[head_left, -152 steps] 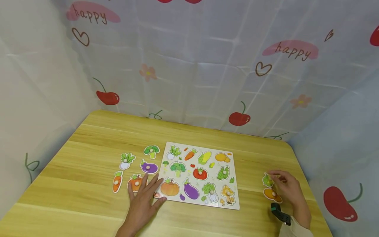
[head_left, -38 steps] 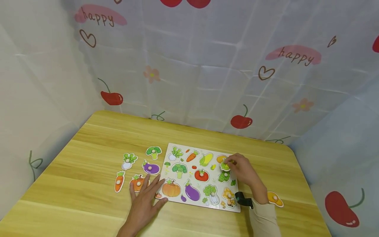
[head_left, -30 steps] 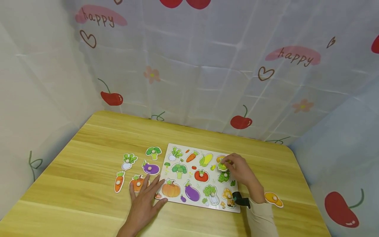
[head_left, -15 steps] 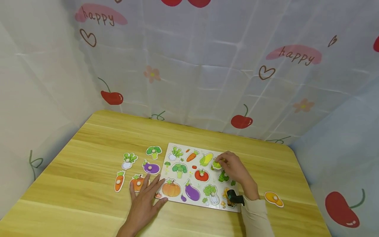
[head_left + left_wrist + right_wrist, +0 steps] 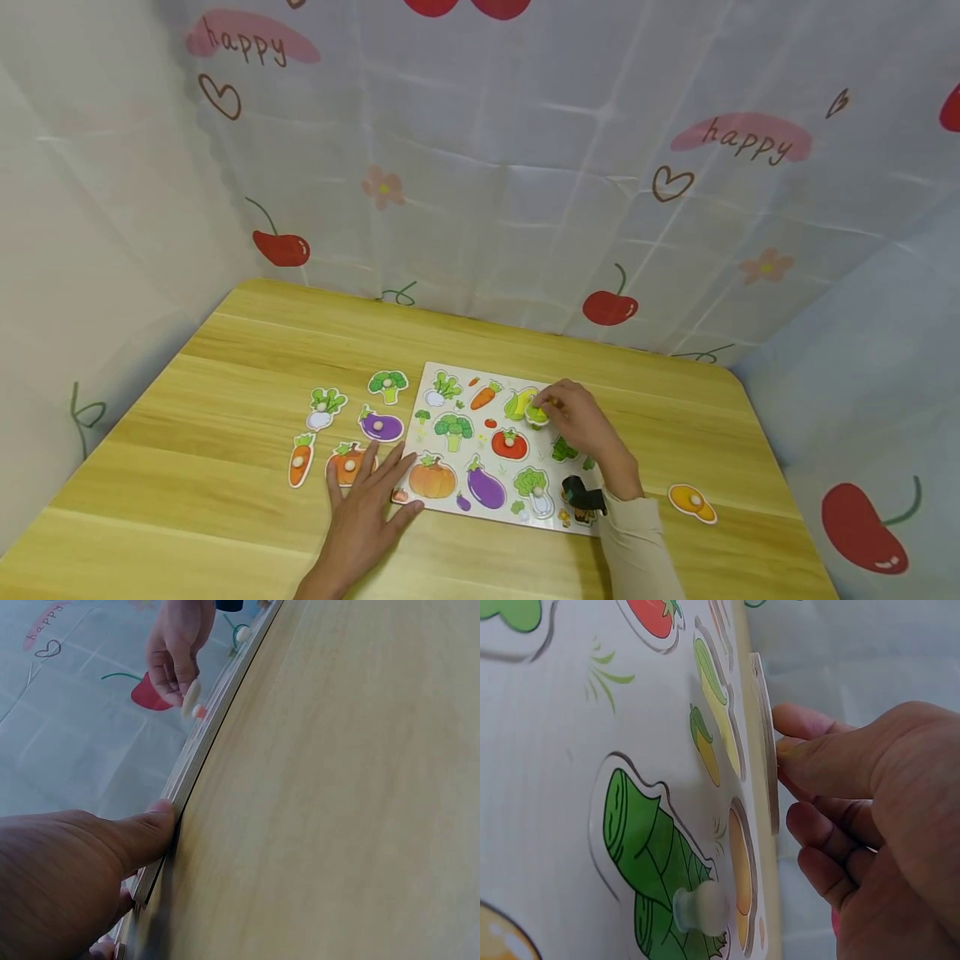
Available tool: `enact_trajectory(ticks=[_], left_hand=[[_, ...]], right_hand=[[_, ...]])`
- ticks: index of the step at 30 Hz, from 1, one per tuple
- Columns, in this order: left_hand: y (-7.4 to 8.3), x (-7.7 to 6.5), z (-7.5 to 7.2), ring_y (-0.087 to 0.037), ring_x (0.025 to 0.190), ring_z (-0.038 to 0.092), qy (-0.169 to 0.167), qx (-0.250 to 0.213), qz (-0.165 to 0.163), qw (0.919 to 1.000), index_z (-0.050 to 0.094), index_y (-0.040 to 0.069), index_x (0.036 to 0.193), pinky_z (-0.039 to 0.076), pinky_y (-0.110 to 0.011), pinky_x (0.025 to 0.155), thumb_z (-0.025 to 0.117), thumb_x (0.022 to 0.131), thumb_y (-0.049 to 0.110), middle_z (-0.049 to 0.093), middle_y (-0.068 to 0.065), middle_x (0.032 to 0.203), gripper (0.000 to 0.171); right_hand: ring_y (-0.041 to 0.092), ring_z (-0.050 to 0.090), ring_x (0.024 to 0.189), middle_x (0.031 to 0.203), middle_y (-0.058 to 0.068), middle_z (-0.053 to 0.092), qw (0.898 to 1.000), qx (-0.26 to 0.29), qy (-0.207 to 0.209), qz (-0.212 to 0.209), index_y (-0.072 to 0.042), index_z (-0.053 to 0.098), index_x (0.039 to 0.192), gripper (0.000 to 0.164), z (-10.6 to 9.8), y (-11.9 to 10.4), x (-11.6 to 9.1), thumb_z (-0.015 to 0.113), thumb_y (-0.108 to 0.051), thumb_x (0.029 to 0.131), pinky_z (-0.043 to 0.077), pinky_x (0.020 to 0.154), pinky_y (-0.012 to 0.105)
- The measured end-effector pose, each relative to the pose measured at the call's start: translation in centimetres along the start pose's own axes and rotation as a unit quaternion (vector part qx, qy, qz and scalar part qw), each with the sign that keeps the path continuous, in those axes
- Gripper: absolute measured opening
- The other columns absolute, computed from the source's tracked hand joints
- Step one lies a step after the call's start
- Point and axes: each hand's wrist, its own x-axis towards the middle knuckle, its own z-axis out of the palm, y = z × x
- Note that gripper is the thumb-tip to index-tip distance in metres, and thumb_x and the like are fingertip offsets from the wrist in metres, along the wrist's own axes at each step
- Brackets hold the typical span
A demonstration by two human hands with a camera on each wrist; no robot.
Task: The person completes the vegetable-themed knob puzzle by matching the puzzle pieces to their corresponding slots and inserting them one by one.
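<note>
My right hand [image 5: 581,427] pinches the corn puzzle piece [image 5: 536,417] above the upper right of the white vegetable puzzle board [image 5: 498,508]. The piece partly covers the printed corn slot. In the right wrist view the corn piece [image 5: 766,750] is seen edge-on between thumb and finger, tilted and apart from the board. My left hand [image 5: 362,508] rests with spread fingers at the board's lower left corner. Its thumb [image 5: 154,832] presses the board's edge in the left wrist view. Tomato [image 5: 510,443], bok choy [image 5: 534,492] and asparagus [image 5: 564,450] pieces sit in their slots; the mushroom is mostly hidden.
Left of the board lie broccoli [image 5: 387,386], eggplant [image 5: 381,425], turnip [image 5: 325,408], carrot [image 5: 301,458] and pumpkin [image 5: 347,464] pieces. The potato piece [image 5: 692,502] lies right of my right arm. A curtain [image 5: 480,208] hangs behind the wooden table [image 5: 247,358].
My right hand took the corn piece from the table's right side and carried it left over the board. In the last second it moved further left towards the corn slot. My left hand stayed put.
</note>
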Motion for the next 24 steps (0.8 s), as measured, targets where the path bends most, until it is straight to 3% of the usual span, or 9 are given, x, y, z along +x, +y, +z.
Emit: enact_trajectory(ticks=[16, 24], left_hand=[[0.0, 0.2, -0.2, -0.042, 0.147, 0.033, 0.008, 0.003, 0.009, 0.9999, 0.061, 0.015, 0.139, -0.001, -0.074, 0.110, 0.081, 0.080, 0.032, 0.052, -0.007, 0.151, 0.064], [0.0, 0.1, -0.1, -0.042, 0.146, 0.034, 0.013, -0.001, 0.010, 0.9999, 0.062, 0.015, 0.138, -0.001, -0.074, 0.110, 0.082, 0.079, 0.031, 0.053, -0.007, 0.150, 0.064]], right_hand=[[0.024, 0.060, 0.092, 0.099, 0.007, 0.066, 1.000, 0.002, -0.003, -0.024, -0.006, 0.072, 0.098, 0.011, 0.4, -0.8, 0.9, 0.064, 0.001, 0.095, 0.053, 0.083, 0.042], [0.022, 0.059, 0.089, 0.097, 0.007, 0.065, 1.000, 0.017, -0.015, -0.007, -0.007, 0.072, 0.097, 0.011, 1.2, -0.8, 1.6, 0.064, 0.001, 0.095, 0.052, 0.081, 0.038]])
